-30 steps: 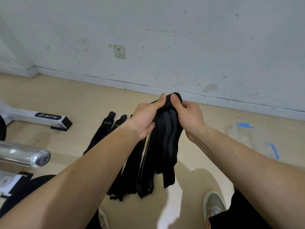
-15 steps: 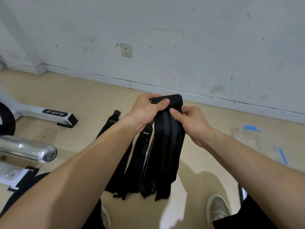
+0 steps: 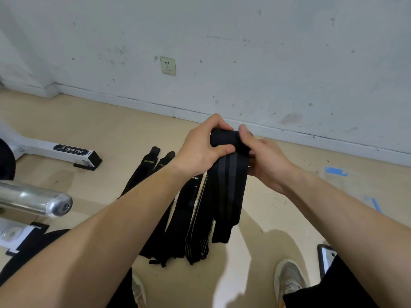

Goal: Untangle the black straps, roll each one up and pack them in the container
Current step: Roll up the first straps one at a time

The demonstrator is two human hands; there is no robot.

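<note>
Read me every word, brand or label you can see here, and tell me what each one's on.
"BRTW": white machine leg.
"XUEYING": leftmost strap on the floor.
"XUE", rest hidden: second strap.
"NCYO", start hidden: third strap.
Sticker at the leg's black end: too small to read.

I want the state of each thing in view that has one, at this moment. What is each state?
striped strap: top end rolled up, the rest hanging loose.
left hand: grips the rolled end.
right hand: grips the rolled end from the other side.
other straps: unrolled, lying on the floor.
wall socket: nothing plugged in.
</note>
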